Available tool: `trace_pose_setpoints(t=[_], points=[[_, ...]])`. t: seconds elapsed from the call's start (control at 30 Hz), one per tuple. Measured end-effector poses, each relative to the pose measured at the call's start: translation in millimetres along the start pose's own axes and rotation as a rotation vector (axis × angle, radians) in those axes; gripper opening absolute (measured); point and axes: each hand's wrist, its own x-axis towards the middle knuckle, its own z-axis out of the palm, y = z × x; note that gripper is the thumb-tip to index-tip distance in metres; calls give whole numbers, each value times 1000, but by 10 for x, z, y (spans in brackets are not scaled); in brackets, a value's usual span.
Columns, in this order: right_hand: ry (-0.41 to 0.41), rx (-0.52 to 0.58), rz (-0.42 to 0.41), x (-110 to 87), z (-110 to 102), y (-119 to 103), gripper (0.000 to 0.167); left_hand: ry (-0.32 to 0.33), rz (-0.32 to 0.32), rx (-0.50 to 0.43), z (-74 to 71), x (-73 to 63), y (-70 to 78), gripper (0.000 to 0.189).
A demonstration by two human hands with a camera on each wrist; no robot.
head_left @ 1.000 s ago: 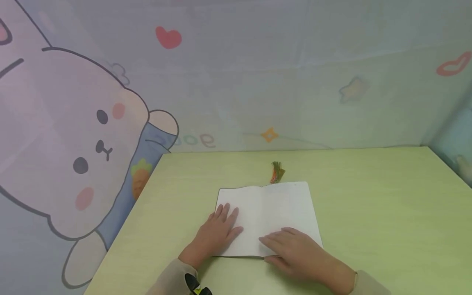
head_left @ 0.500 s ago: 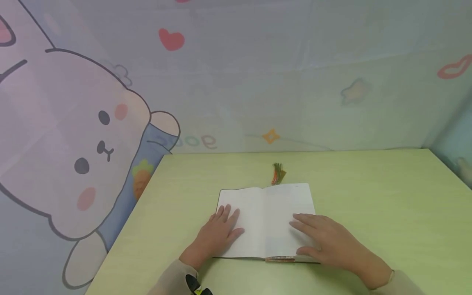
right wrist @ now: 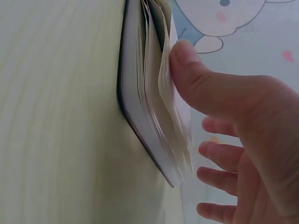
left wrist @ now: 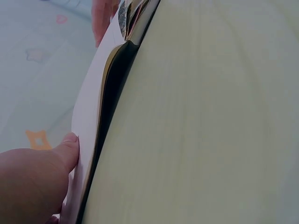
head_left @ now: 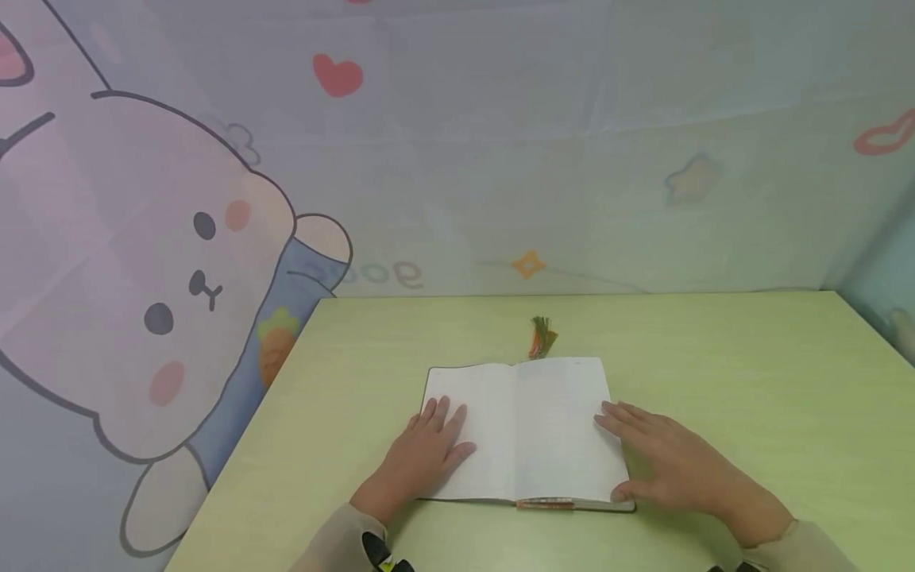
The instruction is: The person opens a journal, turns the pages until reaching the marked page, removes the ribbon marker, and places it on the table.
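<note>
Your left hand (head_left: 420, 454) lies with fingers spread on the open notebook (head_left: 518, 421) at its nine o'clock side, while your right hand (head_left: 668, 461) is at three o'clock, thumb at the four o'clock corner. At the notebook's twelve o'clock you have a multicoloured tassel (head_left: 542, 338) on the yellow-green table (head_left: 750, 381). Behind, the backdrop (head_left: 500, 159) shows you a cartoon animal (head_left: 121, 254) at ten o'clock

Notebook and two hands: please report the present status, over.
Left hand rests on left page. Right hand at outer edge of right page. Notebook open on table. Tassel at top edge, off both pages.
</note>
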Motion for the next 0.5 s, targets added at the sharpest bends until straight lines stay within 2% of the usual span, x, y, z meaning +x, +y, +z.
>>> trace_pose_setpoints(t=[0.33, 0.5], points=[[-88, 45, 53, 27, 87, 4, 75, 0, -1, -11, -20, -10, 15, 62], [-72, 32, 64, 49, 114, -27, 69, 0, 2, -14, -27, 2, 25, 62]])
